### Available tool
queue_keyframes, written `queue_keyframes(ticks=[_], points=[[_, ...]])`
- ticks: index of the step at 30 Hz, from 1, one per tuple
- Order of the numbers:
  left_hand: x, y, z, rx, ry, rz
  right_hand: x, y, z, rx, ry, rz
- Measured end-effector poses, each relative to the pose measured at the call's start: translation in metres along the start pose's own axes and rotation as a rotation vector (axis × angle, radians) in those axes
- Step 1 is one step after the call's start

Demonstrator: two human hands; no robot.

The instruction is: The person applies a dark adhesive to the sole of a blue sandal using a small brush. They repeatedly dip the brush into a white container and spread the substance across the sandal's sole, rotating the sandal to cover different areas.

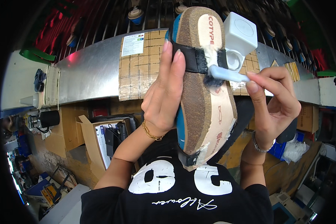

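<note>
My left hand (161, 99) grips a half-made shoe (198, 100) by its left side, thumb hidden behind it. The shoe is held up with its underside showing: a brown cork-like edge, a pale insole, black straps folded under and blue along the left side. My right hand (274, 100) pinches the pale handle of a small brush (229, 74) between thumb and fingers. Its dark bristles touch the underside just below the middle strap. Whitish residue lies along the strap ends. Behind the shoe stands a white square plastic container (240, 31) with a round open cup at its front.
A cardboard sheet (138, 71) covers part of the metal bench (87, 74). Beyond it, several shoes, one a blue one (136, 15), rest on a rack of rods. An open cardboard box (89, 140) stands below at left; a blue bin (282, 149) is at lower right.
</note>
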State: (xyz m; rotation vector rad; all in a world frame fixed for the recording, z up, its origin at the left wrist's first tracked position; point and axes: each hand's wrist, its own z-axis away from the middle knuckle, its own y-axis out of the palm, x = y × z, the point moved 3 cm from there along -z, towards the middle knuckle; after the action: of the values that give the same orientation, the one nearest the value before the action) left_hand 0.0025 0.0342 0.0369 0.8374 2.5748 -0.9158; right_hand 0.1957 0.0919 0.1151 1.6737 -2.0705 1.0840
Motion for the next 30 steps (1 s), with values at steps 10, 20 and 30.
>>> queue_keyframes(ticks=[10, 20, 30], points=[[-0.007, -0.005, -0.006, -0.016, 0.140, -0.013, 0.011, -0.004, 0.000, -0.047, -0.152, 0.136], [-0.001, -0.006, -0.007, 0.052, 0.054, 0.079, -0.001, -0.014, 0.000, 0.151, -0.083, -0.058], [0.014, 0.003, -0.009, -0.276, -0.005, -0.054, 0.013, -0.007, 0.025, 0.119, -0.024, -0.081]])
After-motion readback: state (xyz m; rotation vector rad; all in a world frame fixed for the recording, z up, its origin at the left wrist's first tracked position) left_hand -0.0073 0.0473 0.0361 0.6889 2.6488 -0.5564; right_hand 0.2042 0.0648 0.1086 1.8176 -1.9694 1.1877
